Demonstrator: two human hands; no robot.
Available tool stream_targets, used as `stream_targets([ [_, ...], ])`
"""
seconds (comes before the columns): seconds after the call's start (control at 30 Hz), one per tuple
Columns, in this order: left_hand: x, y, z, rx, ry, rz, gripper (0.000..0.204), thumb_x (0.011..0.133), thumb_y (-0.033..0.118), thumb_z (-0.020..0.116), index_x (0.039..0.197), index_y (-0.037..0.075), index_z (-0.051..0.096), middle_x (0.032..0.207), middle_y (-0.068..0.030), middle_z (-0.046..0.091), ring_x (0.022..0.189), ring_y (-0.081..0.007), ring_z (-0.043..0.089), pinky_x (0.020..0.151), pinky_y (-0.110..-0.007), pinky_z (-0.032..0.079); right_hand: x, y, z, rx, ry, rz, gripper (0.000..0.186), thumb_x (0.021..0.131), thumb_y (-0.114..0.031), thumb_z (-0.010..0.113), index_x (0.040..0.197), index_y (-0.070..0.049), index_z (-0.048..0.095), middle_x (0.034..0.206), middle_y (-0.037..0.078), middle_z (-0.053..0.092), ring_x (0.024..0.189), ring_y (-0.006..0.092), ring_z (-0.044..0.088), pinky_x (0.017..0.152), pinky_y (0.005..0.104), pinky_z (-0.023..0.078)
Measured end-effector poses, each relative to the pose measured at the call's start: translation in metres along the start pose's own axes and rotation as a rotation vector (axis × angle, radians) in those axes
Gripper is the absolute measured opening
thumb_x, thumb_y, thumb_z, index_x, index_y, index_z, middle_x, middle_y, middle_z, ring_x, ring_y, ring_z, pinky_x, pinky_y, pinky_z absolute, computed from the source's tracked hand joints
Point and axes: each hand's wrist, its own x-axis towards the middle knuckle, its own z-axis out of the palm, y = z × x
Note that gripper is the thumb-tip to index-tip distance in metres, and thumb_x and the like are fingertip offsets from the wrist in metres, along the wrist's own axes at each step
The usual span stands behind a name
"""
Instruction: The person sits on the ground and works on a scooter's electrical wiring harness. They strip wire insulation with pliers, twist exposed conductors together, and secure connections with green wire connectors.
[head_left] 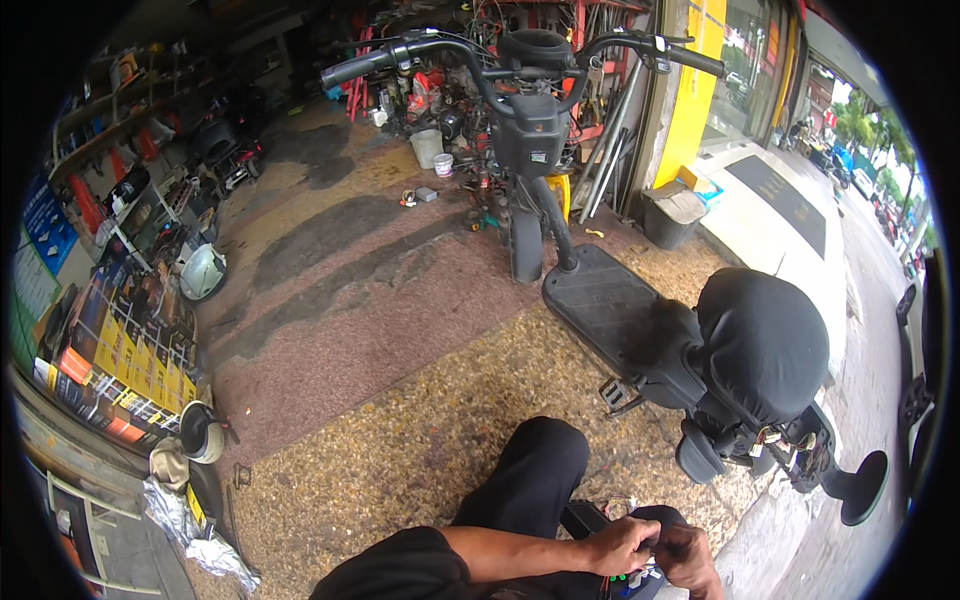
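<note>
My left hand (618,546) and my right hand (690,562) meet low in the view, above my lap. Both have their fingers pinched close together, and whatever they hold is too small or hidden to make out. Just below them lies a part with small green pieces (618,578) and some blue and white bits, mostly covered by the hands. Left of the hands, a black box-shaped thing (584,519) rests by my knee. An electric scooter (622,308) stands ahead to the right, with a black covered seat (765,345) and loose wires (768,438) showing at its rear.
Boxed goods (140,365) are stacked at the left, beside helmets (203,272) and a crumpled silver sheet (200,535). A white bucket (427,149) and cluttered parts stand at the back. Near the doorway is a grey bin (672,215); a street runs along the right.
</note>
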Motion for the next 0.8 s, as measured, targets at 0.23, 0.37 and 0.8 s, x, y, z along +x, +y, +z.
stream_targets([
  [0.23, 0.001, -0.006, 0.007, -0.096, 0.149, -0.142, 0.011, 0.081, 0.003, 0.064, 0.087, 0.0, 0.055, 0.07, -0.0102, 0.062, 0.067, -0.0174, 0.062, 0.061, -0.035, 0.048, 0.004, -0.017, 0.005, -0.396, 0.145, -0.147, 0.015, 0.067, -0.008, 0.071, 0.064, -0.009, 0.057, 0.064, 0.009, 0.055, 0.06, 0.0335, 0.06, 0.05, 0.0431, 0.048],
  [0.37, 0.0, -0.006, 0.014, -0.399, 0.157, -0.297, 0.003, 0.087, 0.002, 0.061, 0.089, 0.001, 0.058, 0.077, -0.0034, 0.062, 0.071, -0.0105, 0.061, 0.063, -0.03, 0.052, 0.008, -0.021, 0.004, -0.511, 0.159, -0.354, 0.023, 0.064, -0.017, 0.079, 0.066, -0.009, 0.058, 0.071, 0.009, 0.053, 0.067, 0.0323, 0.059, 0.057, 0.0443, 0.047],
  [0.8, 0.016, -0.002, 0.006, -0.454, 0.216, -0.343, 0.01, 0.093, 0.005, 0.062, 0.085, 0.005, 0.056, 0.074, 0.0013, 0.06, 0.066, -0.0053, 0.054, 0.061, -0.023, 0.045, 0.002, -0.022, 0.009, -0.661, 0.438, -0.359, 0.024, 0.063, -0.018, 0.076, 0.08, -0.008, 0.062, 0.085, 0.007, 0.056, 0.093, 0.0296, 0.057, 0.082, 0.042, 0.045],
])
